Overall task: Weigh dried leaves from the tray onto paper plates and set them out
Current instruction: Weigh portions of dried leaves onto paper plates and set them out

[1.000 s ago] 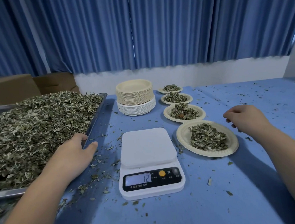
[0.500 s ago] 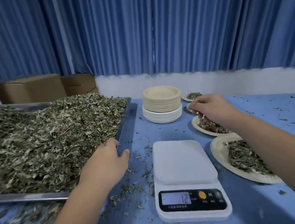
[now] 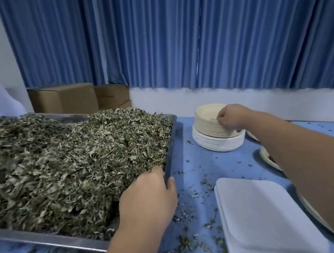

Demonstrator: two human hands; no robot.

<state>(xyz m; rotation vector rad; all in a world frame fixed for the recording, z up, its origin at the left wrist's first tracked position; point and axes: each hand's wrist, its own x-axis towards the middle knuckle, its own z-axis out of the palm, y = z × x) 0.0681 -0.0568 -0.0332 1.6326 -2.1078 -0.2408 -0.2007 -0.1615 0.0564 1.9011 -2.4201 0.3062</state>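
A big metal tray (image 3: 170,145) heaped with dried leaves (image 3: 72,165) fills the left of the blue table. My left hand (image 3: 150,194) grips its right rim, thumb outside and fingers among the leaves. At the back stands a stack of beige paper plates (image 3: 206,120) on top of white ones (image 3: 216,144). My right hand (image 3: 230,117) reaches over it with curled fingers and pinches the edge of the top plate. The white scale (image 3: 262,214) sits at the near right with a bare platform; its display is out of view.
Rims of filled plates (image 3: 267,157) show behind my right forearm. Loose leaf bits (image 3: 205,182) litter the blue cloth between tray and scale. Cardboard boxes (image 3: 63,98) stand behind the tray, below blue curtains.
My right hand moved left from the filled plates to the plate stack and took hold of the top plate. My left hand stayed at the tray rim. The view swung left.
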